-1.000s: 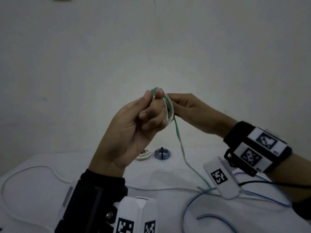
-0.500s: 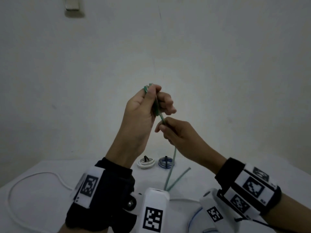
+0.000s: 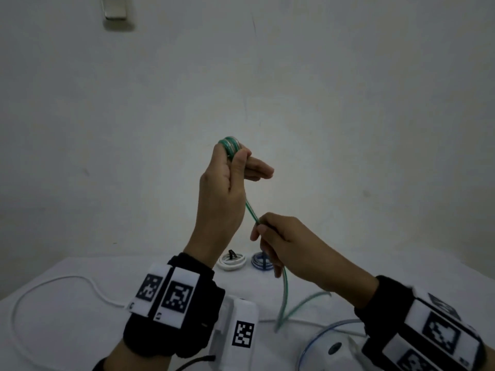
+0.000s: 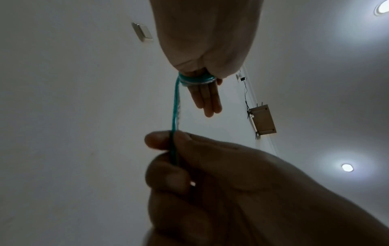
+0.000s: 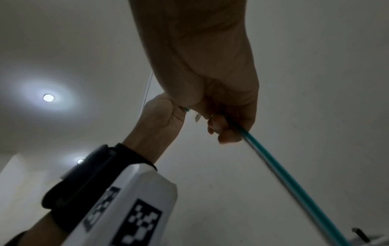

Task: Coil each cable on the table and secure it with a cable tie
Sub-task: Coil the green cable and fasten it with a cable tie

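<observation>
green cable point(image 3: 251, 211) steeply down-right, taut

**Bare wall, a switch, ceiling lamps**

A plain pale wall point(image 3: 348, 103) fills most of the head view. A small switch plate point(image 3: 115, 8) sits at the upper left of the frame, with faint marks lower down. In the left wrist view the plate point(image 4: 142, 31) shows upper left. A pale box point(image 4: 263, 119) hangs right of centre, under a thin dark wire point(image 4: 245, 89). A round ceiling lamp point(image 4: 347, 167) glows lower right. The right wrist view shows another lamp point(image 5: 48, 97) at the left edge.
</observation>
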